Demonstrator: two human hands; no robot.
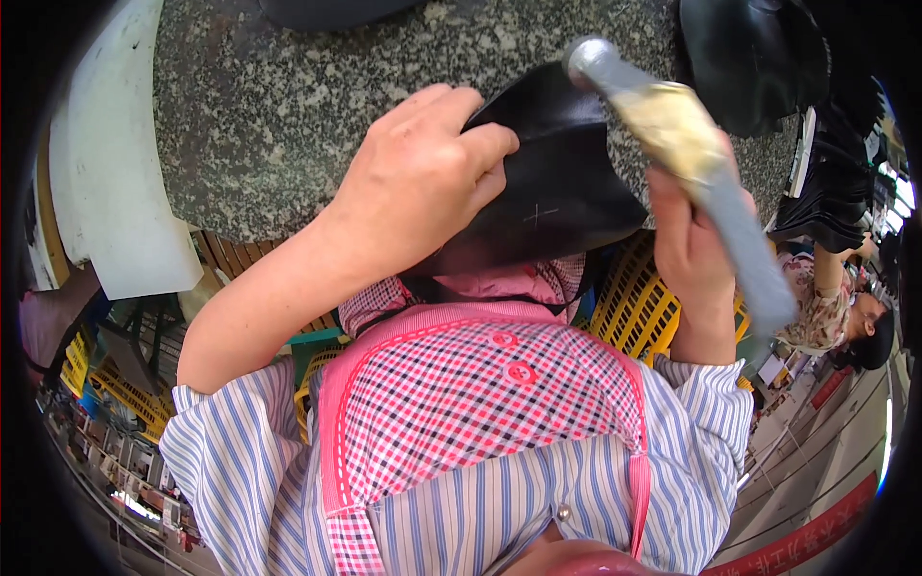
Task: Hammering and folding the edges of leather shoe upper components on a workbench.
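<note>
My left hand [432, 158] pinches the upper left edge of a black leather-like piece [557, 182], its fingers curled over the edge. The piece lies partly on a speckled stone slab and hangs over its near edge toward my apron. A small pale cross mark shows on its surface. In my right hand [693, 230] is a hammer [672, 130], blurred by motion. Its round metal face is at the upper end, above the piece's far right corner, and a yellowish wrapping covers part of it. The grey lower end sticks out past my fingers.
The speckled stone slab [279, 125] fills the far side. Another black piece [754, 62] lies at its far right, beside stacked black pieces [826, 197]. Yellow baskets [629, 302] stand below the slab. A white board [120, 163] stands left; another person [831, 307] is at right.
</note>
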